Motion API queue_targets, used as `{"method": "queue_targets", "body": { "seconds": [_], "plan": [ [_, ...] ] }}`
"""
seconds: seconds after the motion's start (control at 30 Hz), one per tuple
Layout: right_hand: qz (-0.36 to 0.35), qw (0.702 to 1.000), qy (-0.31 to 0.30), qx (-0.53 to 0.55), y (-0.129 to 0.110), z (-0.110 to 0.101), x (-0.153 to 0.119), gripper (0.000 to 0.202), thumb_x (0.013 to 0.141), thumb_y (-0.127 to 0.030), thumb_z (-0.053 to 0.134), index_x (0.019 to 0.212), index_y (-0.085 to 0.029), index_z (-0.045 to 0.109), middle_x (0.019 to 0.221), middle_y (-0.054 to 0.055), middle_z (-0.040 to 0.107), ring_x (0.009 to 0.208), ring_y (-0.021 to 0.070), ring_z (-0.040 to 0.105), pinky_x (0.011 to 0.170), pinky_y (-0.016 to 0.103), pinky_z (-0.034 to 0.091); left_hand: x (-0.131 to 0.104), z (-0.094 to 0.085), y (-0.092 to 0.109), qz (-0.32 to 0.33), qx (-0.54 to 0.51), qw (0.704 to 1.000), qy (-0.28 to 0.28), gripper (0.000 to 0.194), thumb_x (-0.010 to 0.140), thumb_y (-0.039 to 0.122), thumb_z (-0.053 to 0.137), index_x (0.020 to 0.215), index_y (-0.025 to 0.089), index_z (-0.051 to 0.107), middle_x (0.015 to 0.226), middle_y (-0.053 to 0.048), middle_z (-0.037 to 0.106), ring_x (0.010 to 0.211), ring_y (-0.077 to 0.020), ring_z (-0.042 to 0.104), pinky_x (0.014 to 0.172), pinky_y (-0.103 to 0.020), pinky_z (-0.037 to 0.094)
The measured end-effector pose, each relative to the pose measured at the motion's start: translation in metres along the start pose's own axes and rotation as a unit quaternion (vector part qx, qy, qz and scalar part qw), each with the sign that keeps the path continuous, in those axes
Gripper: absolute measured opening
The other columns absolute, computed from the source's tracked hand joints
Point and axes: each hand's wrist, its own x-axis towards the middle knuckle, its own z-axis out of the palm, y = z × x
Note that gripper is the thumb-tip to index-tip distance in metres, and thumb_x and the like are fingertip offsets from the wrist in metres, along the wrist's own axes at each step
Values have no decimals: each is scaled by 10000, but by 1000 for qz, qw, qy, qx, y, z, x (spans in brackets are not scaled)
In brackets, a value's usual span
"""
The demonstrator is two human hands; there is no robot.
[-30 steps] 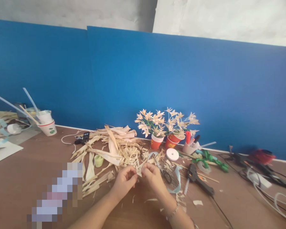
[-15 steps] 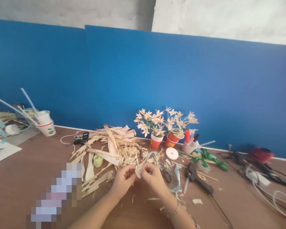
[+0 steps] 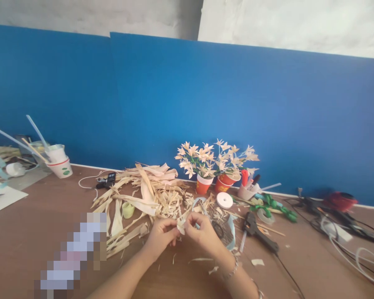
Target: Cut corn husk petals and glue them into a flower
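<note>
Between my fingertips is a small pale piece of dried husk (image 3: 181, 227), shaped like a little flower or petal. My left hand (image 3: 162, 237) pinches it from the left. On the other side my right hand (image 3: 202, 231) is closed with thumb and forefinger at its edge. Just beyond my hands lies a heap of dried husk strips and cut bits (image 3: 168, 202). Black-handled scissors (image 3: 217, 228) lie partly hidden behind my right hand, close to a light blue ribbon (image 3: 231, 232).
Husk flowers (image 3: 202, 155) stand in red paper cups (image 3: 203, 187) by the blue partition. To the right are a white spool (image 3: 225, 200), a black glue gun (image 3: 261, 234) and tangled cables (image 3: 333, 236). A green tape roll (image 3: 128, 210) sits left; a white cup (image 3: 61, 168) stands farther left.
My right hand has shifted slightly and its fingers have changed position at the husk piece, which is turned a little. My left hand stays nearly in place.
</note>
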Motion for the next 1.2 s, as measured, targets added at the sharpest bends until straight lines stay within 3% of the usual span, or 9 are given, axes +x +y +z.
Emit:
{"method": "queue_targets", "body": {
  "seconds": [0.37, 0.47, 0.57, 0.67, 0.9, 1.07, 1.2],
  "plan": [
    [9, 999, -25, -37, -6, -7, 1, 136, 694, -178, 496, 562, -171, 464, 562, -32, 485, 567, 102, 438, 543, 207, 350, 1, -2, -4, 31, 39, 999, 5, 200, 680, 297, 651, 575, 127, 640, 495, 26, 517, 370, -68, 436, 396, -184, 309],
    [-29, 996, 19, -88, -7, -7, -2, 90, 724, -177, 489, 634, -172, 489, 620, -17, 512, 612, 121, 467, 582, 228, 367, 0, -2, -3, 40, 50, 998, 20, 186, 678, 264, 625, 544, 135, 623, 473, 38, 489, 366, -67, 425, 397, -183, 311],
    [-138, 972, 73, -178, -13, -4, -7, 11, 742, -180, 508, 747, -171, 513, 729, 13, 540, 709, 152, 489, 673, 273, 375, 1, -2, -3, 56, 68, 995, 49, 179, 691, 246, 592, 551, 142, 631, 480, 39, 482, 371, -69, 425, 400, -185, 322],
    [-216, 934, 78, -274, -17, 4, -12, 38, 736, -176, 545, 769, -174, 528, 774, 28, 548, 768, 177, 483, 721, 308, 342, 2, -3, -5, 95, 100, 988, 71, 168, 708, 230, 569, 599, 145, 664, 514, 23, 510, 397, -82, 448, 418, -195, 347],
    [-244, 881, 163, -371, -7, 25, -13, 142, 804, -156, 502, 664, -172, 516, 653, 8, 521, 683, 161, 457, 667, 305, 269, -1, -3, -7, 204, 220, 949, 97, 182, 755, 156, 530, 653, 158, 682, 615, -42, 638, 595, -149, 579, 573, -228, 437],
    [-237, 881, 189, -364, -5, 31, -15, 140, 790, -154, 508, 651, -173, 509, 640, 2, 512, 668, 155, 453, 666, 301, 267, -3, -2, -5, 237, 268, 928, 100, 185, 766, 147, 530, 650, 163, 673, 610, -41, 637, 591, -151, 575, 572, -231, 429],
    [-237, 885, 176, -361, -9, 30, -16, 114, 800, -182, 524, 686, -175, 535, 661, 4, 530, 680, 159, 470, 676, 303, 271, -3, -3, -7, 234, 245, 935, 103, 171, 747, 127, 526, 652, 164, 663, 625, -38, 638, 610, -154, 577, 586, -233, 435]
  ]
}}
